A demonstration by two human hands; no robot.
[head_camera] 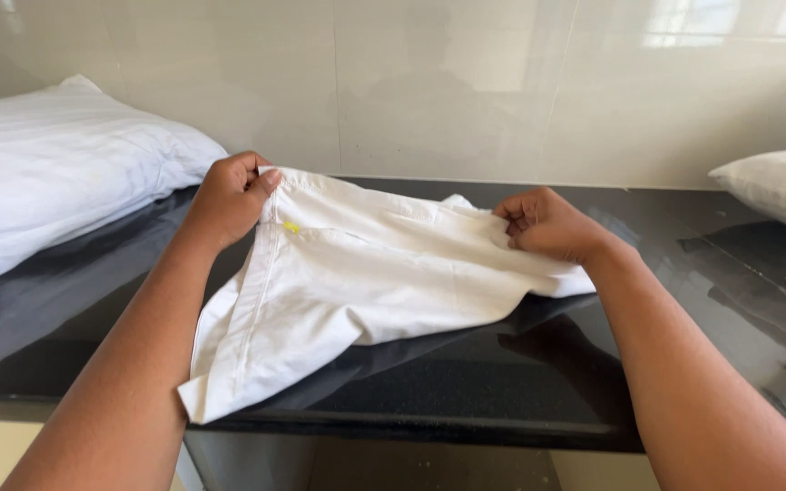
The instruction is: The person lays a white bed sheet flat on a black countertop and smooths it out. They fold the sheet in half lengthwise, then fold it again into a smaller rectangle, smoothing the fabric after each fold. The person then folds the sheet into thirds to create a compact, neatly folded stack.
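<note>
The white cotton garment with a small yellow tag (pixel 366 282) lies partly on the glossy black stone table (pixel 520 382), its near corner hanging over the front edge. The left hand (pixel 227 195) pinches the top hem, grip closed on cloth; the right hand (pixel 548 223) clamps the opposite edge. It looks like mid-fold; next calls for keeping both edges taut and level. White pillows (pixel 47 173) lie beside.

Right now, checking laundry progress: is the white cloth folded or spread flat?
Partly folded: the white cloth shows doubled layers, gripped by the left hand and right hand.
</note>
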